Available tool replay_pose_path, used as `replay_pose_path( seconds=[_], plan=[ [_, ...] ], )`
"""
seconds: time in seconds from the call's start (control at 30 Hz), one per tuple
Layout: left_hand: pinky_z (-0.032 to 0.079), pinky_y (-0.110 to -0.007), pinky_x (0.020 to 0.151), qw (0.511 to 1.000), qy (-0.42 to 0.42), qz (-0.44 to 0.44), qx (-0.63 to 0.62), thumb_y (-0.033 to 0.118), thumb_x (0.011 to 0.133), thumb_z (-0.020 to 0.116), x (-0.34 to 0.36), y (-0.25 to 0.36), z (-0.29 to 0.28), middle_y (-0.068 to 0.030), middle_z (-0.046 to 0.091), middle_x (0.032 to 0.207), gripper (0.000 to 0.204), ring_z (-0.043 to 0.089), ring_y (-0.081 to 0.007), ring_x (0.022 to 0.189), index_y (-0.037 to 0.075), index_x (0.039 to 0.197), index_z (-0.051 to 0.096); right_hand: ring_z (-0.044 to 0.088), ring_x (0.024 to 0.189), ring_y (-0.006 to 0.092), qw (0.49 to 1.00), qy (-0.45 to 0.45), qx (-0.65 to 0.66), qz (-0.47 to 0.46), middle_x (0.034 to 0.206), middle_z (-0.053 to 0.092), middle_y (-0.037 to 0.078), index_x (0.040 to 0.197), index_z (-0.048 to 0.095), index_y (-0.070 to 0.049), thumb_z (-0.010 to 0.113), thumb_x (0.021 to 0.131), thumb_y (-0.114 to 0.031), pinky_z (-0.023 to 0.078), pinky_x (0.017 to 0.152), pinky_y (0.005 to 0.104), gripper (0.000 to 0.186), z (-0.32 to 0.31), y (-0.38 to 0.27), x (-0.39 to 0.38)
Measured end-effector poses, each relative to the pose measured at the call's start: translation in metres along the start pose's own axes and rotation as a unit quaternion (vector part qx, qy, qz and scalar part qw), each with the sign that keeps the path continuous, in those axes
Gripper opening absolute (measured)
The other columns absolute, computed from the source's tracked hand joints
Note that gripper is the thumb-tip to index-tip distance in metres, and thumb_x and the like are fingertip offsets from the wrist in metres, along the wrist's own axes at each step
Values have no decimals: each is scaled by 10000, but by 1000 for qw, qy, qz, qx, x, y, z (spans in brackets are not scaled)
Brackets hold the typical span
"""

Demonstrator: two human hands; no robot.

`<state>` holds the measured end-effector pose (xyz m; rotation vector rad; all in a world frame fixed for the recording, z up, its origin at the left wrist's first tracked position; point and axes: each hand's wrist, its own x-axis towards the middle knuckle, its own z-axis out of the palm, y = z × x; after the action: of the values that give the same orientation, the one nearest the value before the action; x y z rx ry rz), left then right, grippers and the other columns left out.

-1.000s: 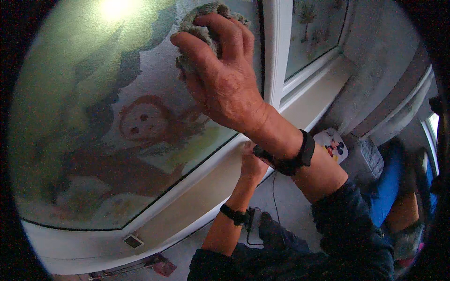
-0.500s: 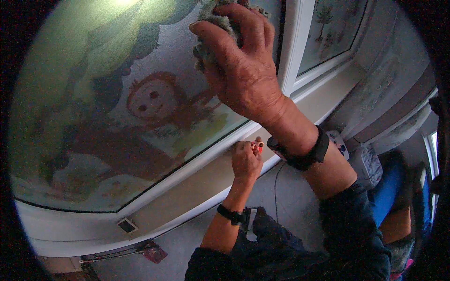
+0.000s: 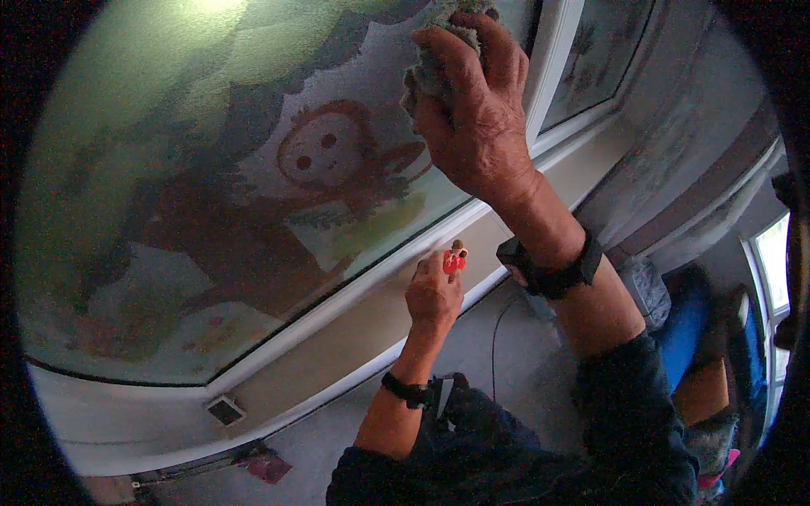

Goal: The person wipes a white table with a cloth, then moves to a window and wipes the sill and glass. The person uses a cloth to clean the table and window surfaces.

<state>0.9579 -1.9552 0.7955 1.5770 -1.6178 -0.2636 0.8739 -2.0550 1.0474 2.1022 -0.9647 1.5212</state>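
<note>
my right hand (image 3: 472,110) grips one grey cloth (image 3: 434,63), bunched under my fingers and pressed flat against the window pane (image 3: 211,194) near its upper right edge, just beside the white upright frame bar (image 3: 553,59). my left hand (image 3: 434,295) is closed around one small red thing (image 3: 454,261); i cannot tell what it is. it sits at the white lower frame (image 3: 337,337), touching or just off it. i count two panes, this one with a monkey picture (image 3: 329,156) and a second pane (image 3: 603,59) to the right. each wrist carries one black band. most of the glass to the left of the cloth lies open, and the sill runs free below.
</note>
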Motion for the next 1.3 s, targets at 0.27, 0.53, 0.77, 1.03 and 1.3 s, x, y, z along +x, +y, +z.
replay_pose_path(
  seconds=[0.27, 0.53, 0.77, 1.03, 1.3],
  plan=[
    [580, -444, 709, 999, -32, 41, 13, 215, 937, 700, 15, -11, 12, -135, 695, 909, 187, 704, -335, 860, 87, 981, 571, 443, 1256, 438, 998, 27, -11, -56, 1389, 437, 212, 1357, 547, -170, 680, 761, -47, 414, 1058, 514, 622, 7, -9, -8],
    [581, -439, 704, 999, 16, 34, -23, 232, 987, 654, -2, -36, 17, -138, 731, 875, 144, 726, -323, 808, 96, 1030, 633, 441, 1270, 441, 998, 15, -17, -56, 1399, 432, 224, 1358, 538, -156, 672, 765, -70, 425, 1060, 516, 613, 2, -10, -10],
    [579, -445, 764, 997, 31, 59, -28, 134, 974, 632, -5, -40, 5, -174, 736, 1015, 222, 724, -342, 898, 75, 1187, 655, 446, 1269, 448, 997, 29, -9, -73, 1405, 432, 231, 1360, 532, -152, 674, 789, -85, 434, 1055, 521, 592, -5, -16, -11],
    [510, -493, 824, 994, -12, 76, 75, 66, 871, 689, -47, -51, -35, -146, 675, 949, 249, 648, -357, 913, 60, 1108, 614, 451, 1257, 407, 995, 63, 25, -66, 1350, 488, 153, 1261, 620, -218, 742, 764, -123, 391, 1074, 530, 520, 15, 1, -12],
    [478, -494, 870, 984, 9, 91, 151, 77, 873, 676, -49, -50, -45, -145, 634, 1001, 182, 599, -365, 966, 61, 1039, 604, 499, 1236, 359, 994, -19, 25, -105, 1307, 558, 92, 1199, 669, -244, 750, 754, -144, 408, 1065, 531, 463, 12, 87, -70]
  ],
)
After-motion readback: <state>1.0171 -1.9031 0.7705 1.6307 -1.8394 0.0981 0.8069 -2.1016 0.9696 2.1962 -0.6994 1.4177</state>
